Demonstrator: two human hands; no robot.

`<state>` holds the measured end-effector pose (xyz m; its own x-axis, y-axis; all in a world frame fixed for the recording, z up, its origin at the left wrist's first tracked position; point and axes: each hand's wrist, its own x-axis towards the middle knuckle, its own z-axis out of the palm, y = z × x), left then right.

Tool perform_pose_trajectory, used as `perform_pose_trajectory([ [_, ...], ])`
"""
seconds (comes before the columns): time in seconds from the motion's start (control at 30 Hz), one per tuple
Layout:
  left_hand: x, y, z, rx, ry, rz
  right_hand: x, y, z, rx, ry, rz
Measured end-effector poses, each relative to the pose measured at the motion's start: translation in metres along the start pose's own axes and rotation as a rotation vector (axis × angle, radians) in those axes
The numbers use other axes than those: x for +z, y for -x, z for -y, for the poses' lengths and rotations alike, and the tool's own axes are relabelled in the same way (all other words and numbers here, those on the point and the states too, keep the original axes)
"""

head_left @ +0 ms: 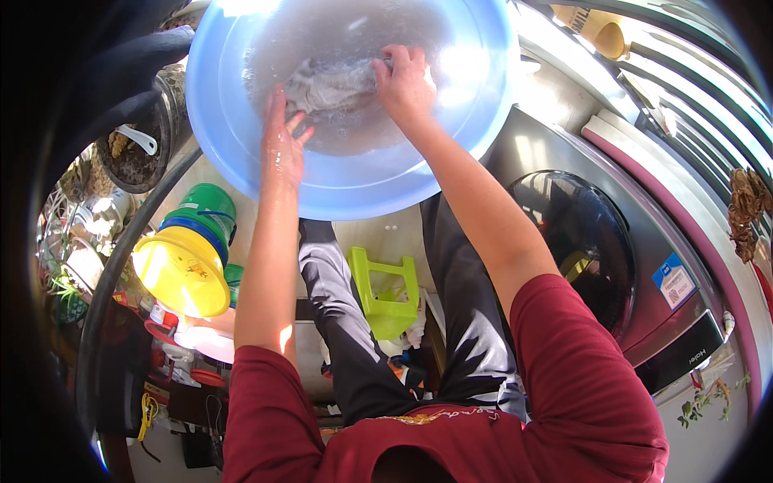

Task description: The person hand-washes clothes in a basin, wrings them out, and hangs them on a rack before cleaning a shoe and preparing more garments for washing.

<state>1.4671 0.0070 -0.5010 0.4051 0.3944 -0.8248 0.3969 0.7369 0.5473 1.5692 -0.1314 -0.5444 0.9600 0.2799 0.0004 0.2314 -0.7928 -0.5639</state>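
Observation:
A wet grey cloth (334,85) lies bunched in cloudy water inside a large light-blue basin (346,193) ahead of me. At the cloth's right end, my right hand (405,84) has its fingers curled over the fabric. My left hand (283,145) is beside the near left end of the cloth, wet and with its fingers apart. It holds nothing, and I cannot tell whether a fingertip touches the fabric.
A lime-green stool (385,298) stands between my legs. Left of me are a yellow basin (181,274) and a green bucket (211,201), with a black hose (133,241) alongside. A washing machine (636,201) is on the right, near a barred window.

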Motion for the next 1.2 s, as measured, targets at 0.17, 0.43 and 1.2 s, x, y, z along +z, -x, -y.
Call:
perform_pose_trajectory([
  [0.17,0.005,-0.01,0.001,-0.142,0.021,0.09,0.003,0.037,0.026,0.178,-0.345,0.324],
  [0.43,-0.003,-0.014,0.003,-0.029,0.152,0.259,-0.08,0.068,0.146,-0.065,-0.547,0.5],
  [1.2,0.007,-0.003,0.005,-0.118,-0.06,-0.021,0.006,0.041,0.017,0.425,-0.346,0.305],
])
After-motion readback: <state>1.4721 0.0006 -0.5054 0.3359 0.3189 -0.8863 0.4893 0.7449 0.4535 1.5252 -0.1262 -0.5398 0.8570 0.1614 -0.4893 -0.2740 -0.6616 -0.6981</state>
